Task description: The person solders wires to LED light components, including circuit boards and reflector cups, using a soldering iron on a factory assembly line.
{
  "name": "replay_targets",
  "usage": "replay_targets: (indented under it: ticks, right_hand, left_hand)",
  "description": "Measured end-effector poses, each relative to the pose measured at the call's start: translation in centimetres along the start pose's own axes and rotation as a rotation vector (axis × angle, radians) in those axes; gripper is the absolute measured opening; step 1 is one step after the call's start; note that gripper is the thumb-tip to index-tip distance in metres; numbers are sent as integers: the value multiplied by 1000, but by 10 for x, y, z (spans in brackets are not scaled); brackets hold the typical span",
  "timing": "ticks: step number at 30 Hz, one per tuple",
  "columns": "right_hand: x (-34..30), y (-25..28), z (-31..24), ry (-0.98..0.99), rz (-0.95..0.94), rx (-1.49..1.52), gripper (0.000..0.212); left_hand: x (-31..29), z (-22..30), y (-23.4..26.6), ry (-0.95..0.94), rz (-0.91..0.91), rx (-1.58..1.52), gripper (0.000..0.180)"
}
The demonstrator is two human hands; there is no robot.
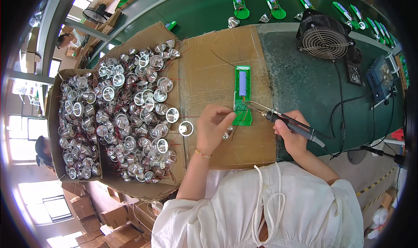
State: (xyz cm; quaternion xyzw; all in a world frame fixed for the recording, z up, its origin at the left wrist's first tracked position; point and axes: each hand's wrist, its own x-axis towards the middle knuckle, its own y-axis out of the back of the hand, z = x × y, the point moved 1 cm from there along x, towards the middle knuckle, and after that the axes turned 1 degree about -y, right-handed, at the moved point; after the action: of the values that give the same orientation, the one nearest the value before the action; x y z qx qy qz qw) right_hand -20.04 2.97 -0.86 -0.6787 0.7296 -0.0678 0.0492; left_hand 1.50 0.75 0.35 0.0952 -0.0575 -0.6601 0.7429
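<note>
A green plastic housing lies upright in front of me on the cardboard, with a purple cylindrical battery in its upper part. Thin wires and a small green circuit board sit below the battery. In my right hand is a soldering iron with a thin curved metal tube alongside; its tip points at the board. My left hand is pinched at the housing's left edge, close to the thin wires; what the fingertips hold is too small to make out. A silvery reflector cup rests partly behind that hand.
Cardboard boxes full of reflector cups with red wires stand at the left; one loose cup lies beside them. A fan, a blue soldering station and black cables are at the right. More green housings line the far side.
</note>
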Motion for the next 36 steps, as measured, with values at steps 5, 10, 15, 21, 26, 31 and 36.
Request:
replay_targets:
  ticks: [5,10,15,21,26,31,36]
  right_hand:
    - [2,-4,4,-14,-14,-48,14]
    - [2,-6,3,-20,-28,-36,15]
    - [1,-4,-2,-9,18,-22,15]
    - [-2,-2,0,-17,-28,-29,14]
    - [-4,0,1,12,-51,-78,14]
    - [-7,0,-4,-5,2,-33,13]
    - [-6,5,-4,38,3,-58,12]
  left_hand:
    - [-2,10,-2,-202,-61,304,10]
    - [3,3,-4,-196,-29,331,9]
    - [7,2,-6,-147,-54,356,9]
    - [10,2,-7,-73,-66,343,10]
    - [10,3,-8,-61,-76,341,11]
    - [10,3,-9,-33,-71,316,12]
    - [11,0,-8,-18,-71,303,13]
